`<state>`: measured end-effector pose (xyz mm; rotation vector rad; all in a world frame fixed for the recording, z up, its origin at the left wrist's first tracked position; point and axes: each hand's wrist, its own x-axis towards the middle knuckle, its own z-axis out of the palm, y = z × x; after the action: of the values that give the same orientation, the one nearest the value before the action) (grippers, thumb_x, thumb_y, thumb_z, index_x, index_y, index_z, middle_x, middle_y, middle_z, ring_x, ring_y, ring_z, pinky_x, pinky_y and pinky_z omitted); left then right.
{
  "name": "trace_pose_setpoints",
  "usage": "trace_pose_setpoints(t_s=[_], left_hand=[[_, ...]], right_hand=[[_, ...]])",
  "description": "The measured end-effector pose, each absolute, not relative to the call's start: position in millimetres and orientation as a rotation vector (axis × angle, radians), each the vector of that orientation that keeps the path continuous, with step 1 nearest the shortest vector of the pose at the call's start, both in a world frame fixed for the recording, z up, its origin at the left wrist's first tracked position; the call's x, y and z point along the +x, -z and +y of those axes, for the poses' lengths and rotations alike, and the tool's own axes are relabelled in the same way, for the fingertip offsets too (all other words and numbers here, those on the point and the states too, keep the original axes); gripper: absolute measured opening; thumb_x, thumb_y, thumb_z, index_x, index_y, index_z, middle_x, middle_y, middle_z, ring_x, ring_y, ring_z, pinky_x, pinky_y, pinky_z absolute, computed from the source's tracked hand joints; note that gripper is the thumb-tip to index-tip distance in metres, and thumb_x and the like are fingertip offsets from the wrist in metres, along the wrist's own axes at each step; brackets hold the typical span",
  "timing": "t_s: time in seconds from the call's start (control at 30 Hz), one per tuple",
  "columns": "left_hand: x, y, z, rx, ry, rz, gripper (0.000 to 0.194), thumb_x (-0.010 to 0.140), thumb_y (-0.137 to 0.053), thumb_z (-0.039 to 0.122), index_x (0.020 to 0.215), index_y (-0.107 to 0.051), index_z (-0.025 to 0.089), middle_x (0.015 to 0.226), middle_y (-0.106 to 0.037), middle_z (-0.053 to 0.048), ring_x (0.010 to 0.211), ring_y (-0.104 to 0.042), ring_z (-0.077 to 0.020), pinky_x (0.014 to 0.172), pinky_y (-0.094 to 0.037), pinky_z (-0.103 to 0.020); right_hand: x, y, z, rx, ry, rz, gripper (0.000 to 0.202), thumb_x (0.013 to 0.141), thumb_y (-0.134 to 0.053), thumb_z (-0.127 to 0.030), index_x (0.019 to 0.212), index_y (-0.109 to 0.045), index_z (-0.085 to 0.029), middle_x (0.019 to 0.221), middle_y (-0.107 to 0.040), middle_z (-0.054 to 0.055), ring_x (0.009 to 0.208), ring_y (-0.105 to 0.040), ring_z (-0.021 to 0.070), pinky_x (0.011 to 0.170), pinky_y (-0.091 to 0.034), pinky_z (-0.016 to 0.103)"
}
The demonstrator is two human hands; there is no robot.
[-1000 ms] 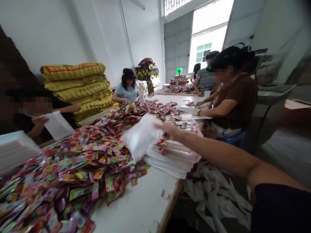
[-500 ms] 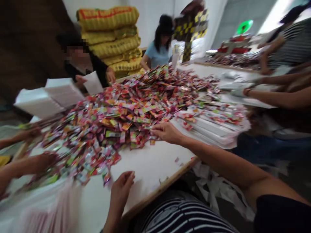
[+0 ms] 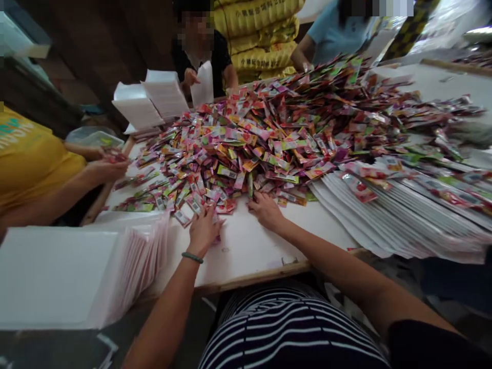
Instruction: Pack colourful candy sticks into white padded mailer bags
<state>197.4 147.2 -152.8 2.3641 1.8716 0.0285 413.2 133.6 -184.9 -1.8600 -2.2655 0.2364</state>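
Note:
A broad heap of small, shiny printed packets (image 3: 246, 138) in pink, red, green and purple lies across the white table (image 3: 246, 251). At its near edge, my left hand (image 3: 202, 233), with a dark bracelet on the wrist, has its fingers closed over a pinkish packet (image 3: 218, 239), partly hidden by the hand. To the right, my right hand (image 3: 267, 211) pinches a narrow green packet (image 3: 250, 185) that stands on end against the heap. Loose packets lie flat just beyond both hands.
Stacked white sheets or bags (image 3: 57, 271) lie at left, and a fanned stack (image 3: 388, 210) with packets on top is at right. White stacks (image 3: 165, 95) stand at the far left. A person in yellow (image 3: 38, 159) handles packets; two others sit opposite, before yellow sacks (image 3: 265, 56).
The view has swung left. My left hand has moved forward from the bare tabletop to the packets, its fingers now on one. My right hand stays at the heap's edge, with a green packet in its fingers.

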Motion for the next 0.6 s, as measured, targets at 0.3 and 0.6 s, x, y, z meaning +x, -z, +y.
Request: trace_pose_setpoints(t_s=[0.3,0.6], left_hand=[[168.8,138.2,86.2,2.224,-0.266,1.674,0.044,0.095,-0.042,0.026,0.137,-0.053,0.020,0.130,-0.063,-0.010,0.113,-0.061,-0.0229,0.099,-0.046,-0.035],[155.8,148.3,86.4,2.336,0.124,1.552,0.043,0.081,-0.064,0.023,0.123,-0.061,0.016,0.107,-0.070,-0.011,0.103,-0.063,-0.0272,0.089,-0.048,-0.035]], right_hand=[[434.8,166.7,72.7,-1.797,-0.189,-2.148,0.036,0.098,-0.039,-0.033,0.117,-0.067,-0.018,0.138,-0.050,0.016,0.124,-0.040,0.0343,0.099,-0.034,0.049],[380.9,173.4,58.7,-1.898,-0.592,-2.245,0.019,0.088,-0.054,-0.027,0.099,-0.066,-0.016,0.100,-0.068,0.012,0.090,-0.060,0.0226,0.075,-0.042,0.030]])
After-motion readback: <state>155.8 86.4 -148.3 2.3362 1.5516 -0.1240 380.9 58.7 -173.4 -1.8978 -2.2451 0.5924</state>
